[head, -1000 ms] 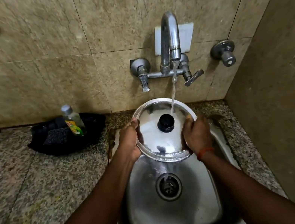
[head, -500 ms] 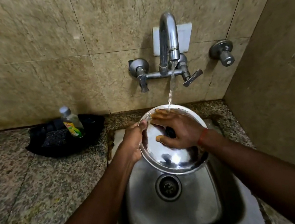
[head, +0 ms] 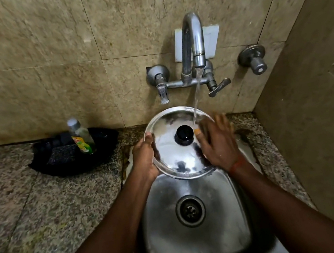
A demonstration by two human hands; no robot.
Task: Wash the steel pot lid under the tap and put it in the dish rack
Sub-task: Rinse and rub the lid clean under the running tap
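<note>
Head view, the only one. I hold the steel pot lid (head: 176, 147) over the far end of the sink (head: 195, 239), top side up, black knob (head: 184, 134) facing me, tilted with the near rim lower.

My left hand (head: 145, 159) grips the lid's left rim, thumb over the top face, fingers curled beneath. My right hand (head: 218, 142) is spread flat, fingers splayed over the right part of the lid; the fingers are blurred, so I cannot tell whether the palm presses the steel or hovers just above it.

The tap (head: 192, 41) is running. The stream (head: 195, 99) lands on the far right part of the lid, just right of the knob and beside my right fingertips.

Left of the sink on the granite counter (head: 32, 217): a black tray (head: 72, 152) with a scrub pad (head: 61, 153) and a bottle of dish liquid (head: 81, 137).

Progress, my judgement: mid-wash. The top face is being rinsed and rubbed by hand. The steel looks bright with no visible foam. The underside is hidden, so its state is unknown. Left to do: finish rinsing, shake off the water, place the lid in the dish rack. No rack is in view.
</note>
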